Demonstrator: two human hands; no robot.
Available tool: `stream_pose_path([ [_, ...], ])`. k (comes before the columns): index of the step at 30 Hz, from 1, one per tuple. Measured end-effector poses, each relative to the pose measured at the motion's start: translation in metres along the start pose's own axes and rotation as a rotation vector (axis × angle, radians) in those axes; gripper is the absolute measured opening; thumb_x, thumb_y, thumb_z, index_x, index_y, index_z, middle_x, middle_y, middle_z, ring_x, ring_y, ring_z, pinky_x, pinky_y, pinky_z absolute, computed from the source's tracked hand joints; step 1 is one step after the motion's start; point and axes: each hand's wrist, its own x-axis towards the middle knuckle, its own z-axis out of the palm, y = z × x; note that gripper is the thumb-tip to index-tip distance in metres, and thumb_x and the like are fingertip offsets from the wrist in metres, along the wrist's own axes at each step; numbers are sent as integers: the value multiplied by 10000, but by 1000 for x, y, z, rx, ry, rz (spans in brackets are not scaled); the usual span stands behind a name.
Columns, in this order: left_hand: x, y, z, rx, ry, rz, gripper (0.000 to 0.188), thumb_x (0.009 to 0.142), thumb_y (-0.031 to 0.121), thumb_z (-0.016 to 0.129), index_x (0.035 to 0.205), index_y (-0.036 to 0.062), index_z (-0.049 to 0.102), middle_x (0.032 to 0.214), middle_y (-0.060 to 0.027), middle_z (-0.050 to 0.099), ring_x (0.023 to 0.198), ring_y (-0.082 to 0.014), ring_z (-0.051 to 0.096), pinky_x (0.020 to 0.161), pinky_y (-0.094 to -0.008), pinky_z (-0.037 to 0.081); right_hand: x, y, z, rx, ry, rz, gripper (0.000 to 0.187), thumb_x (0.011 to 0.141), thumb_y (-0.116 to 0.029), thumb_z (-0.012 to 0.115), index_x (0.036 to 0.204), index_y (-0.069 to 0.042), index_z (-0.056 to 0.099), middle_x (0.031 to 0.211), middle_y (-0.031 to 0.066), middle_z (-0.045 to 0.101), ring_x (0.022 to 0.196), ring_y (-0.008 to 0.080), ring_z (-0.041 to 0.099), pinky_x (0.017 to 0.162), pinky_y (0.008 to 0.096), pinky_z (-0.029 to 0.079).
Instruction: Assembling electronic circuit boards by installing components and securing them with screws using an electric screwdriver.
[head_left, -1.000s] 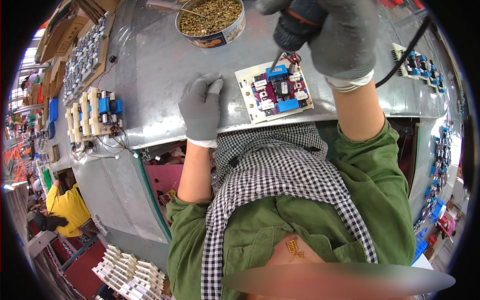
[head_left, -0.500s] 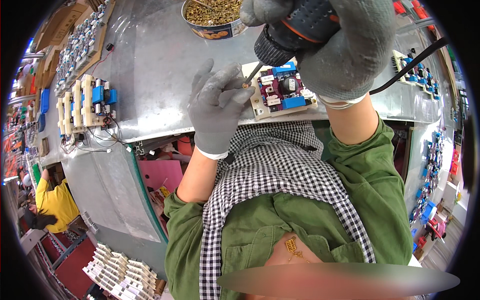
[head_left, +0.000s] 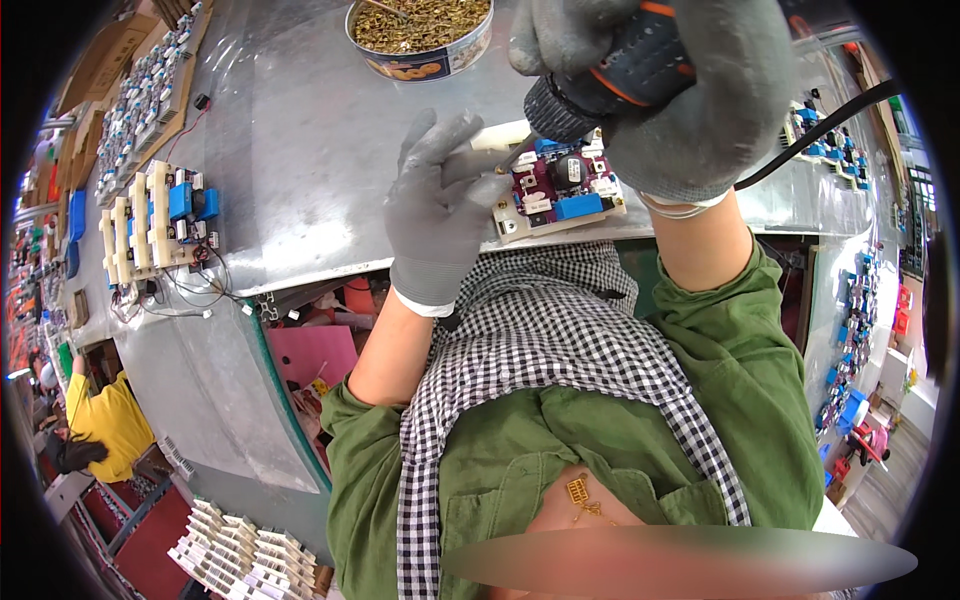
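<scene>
My right hand (head_left: 700,130), in a grey glove, grips a black power screwdriver (head_left: 640,60) with orange lines. Its bit (head_left: 517,153) slants down and left to the left edge of a purple circuit board (head_left: 535,180). The board carries blue blocks and a round black part, and sits on a cream-white base (head_left: 509,228) at the table's front edge. My gloved left hand (head_left: 430,225) pinches a small brass screw (head_left: 501,171) at the bit's tip, over the base's left side. The fingertips partly hide the screw.
A round tin (head_left: 420,66) full of brass screws stands at the back of the metal table (head_left: 290,180). Finished-looking board assemblies (head_left: 155,225) with wires lie at left, more boards (head_left: 835,145) at right. A black cable (head_left: 825,130) runs off rightward. A person in yellow (head_left: 110,425) is at far left.
The screwdriver and its bit have shifted slightly right and down against the board. My left hand has followed with the screw, its fingers now closer over the base's edge. The view has shifted a little.
</scene>
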Motion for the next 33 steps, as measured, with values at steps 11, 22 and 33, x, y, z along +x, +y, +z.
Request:
stream_pose_path([
  [11, 5, -26, 7, 463, -145, 127, 1274, 575, 721, 845, 1516, -7, 387, 1374, -250, 571, 1333, -472, 491, 1180, -574, 320, -9, -3, 30, -532, 365, -138, 97, 830, -42, 732, 874, -5, 653, 736, 69, 662, 620, 153, 629, 597, 290, 529],
  [22, 2, -32, 10, 561, -111, 290, 1220, 624, 760, 786, 1468, -38, 413, 1305, -220, 622, 1255, -412, 579, 1183, -586, 302, -14, -1, 35, -846, 530, 78, 124, 835, -30, 740, 920, -13, 650, 792, 45, 662, 695, 144, 644, 650, 282, 533],
  [33, 37, 5, -13, 802, -427, 279, 868, 751, 579, 808, 1395, 46, 575, 1366, -185, 634, 1270, -341, 600, 1167, -489, 367, -1, -3, 56, -970, 884, 353, 190, 808, -21, 762, 943, -28, 629, 765, 41, 665, 651, 138, 658, 613, 285, 543],
])
